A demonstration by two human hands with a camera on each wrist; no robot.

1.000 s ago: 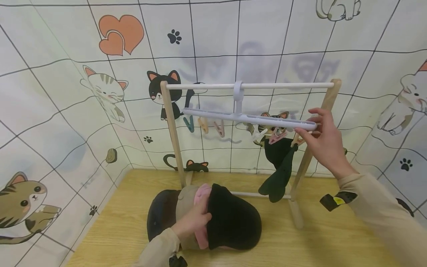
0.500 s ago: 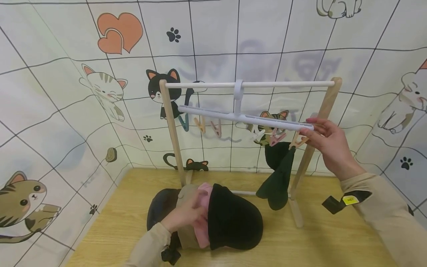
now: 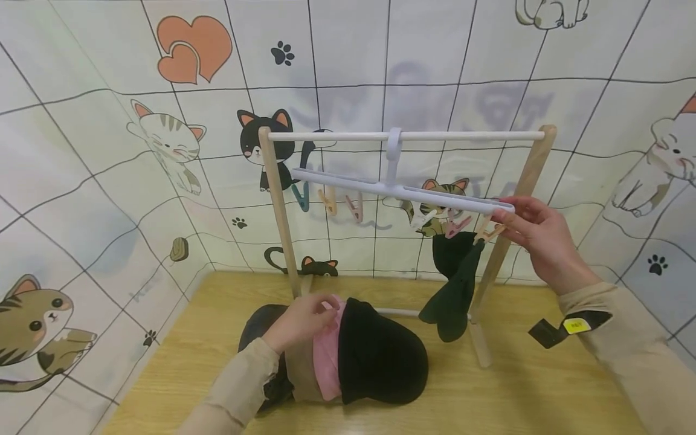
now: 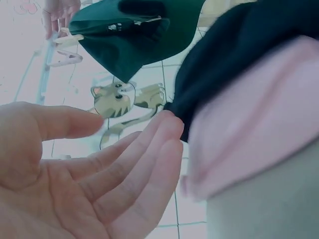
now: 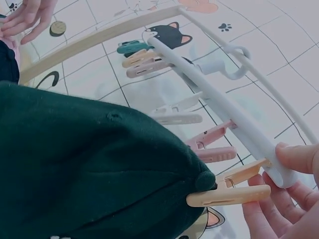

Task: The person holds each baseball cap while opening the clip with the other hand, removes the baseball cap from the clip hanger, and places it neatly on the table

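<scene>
My right hand (image 3: pixel 549 241) pinches the right end of a pale lavender clip hanger (image 3: pixel 451 198), thumb on one side and fingers on the other. From its end clip, an orange clothes peg (image 5: pixel 229 196), hangs a dark green cap (image 3: pixel 454 296), gripped at the crown's top button. My left hand (image 3: pixel 301 320) hovers by a row of nested caps, its fingers loosely bent and holding nothing. In the left wrist view its fingertips overlap the edge of the black cap (image 3: pixel 383 356). Beside that sit a pink cap (image 3: pixel 328 359), a beige cap (image 3: pixel 304 374) and a dark cap (image 3: pixel 258 323).
The hanger hooks over the white rail (image 3: pixel 462 136) of a wooden rack (image 3: pixel 280 211). More clips dangle from it, including a teal peg (image 3: pixel 301 198) and a white peg (image 3: pixel 421 217). A cat-printed sheet (image 3: pixel 348 60) backs the wooden table (image 3: pixel 544 362).
My left hand has lifted off the pink cap and shifted up and left. My right hand has moved slightly down and right on the hanger's end, which has tilted lower; the green cap has swung.
</scene>
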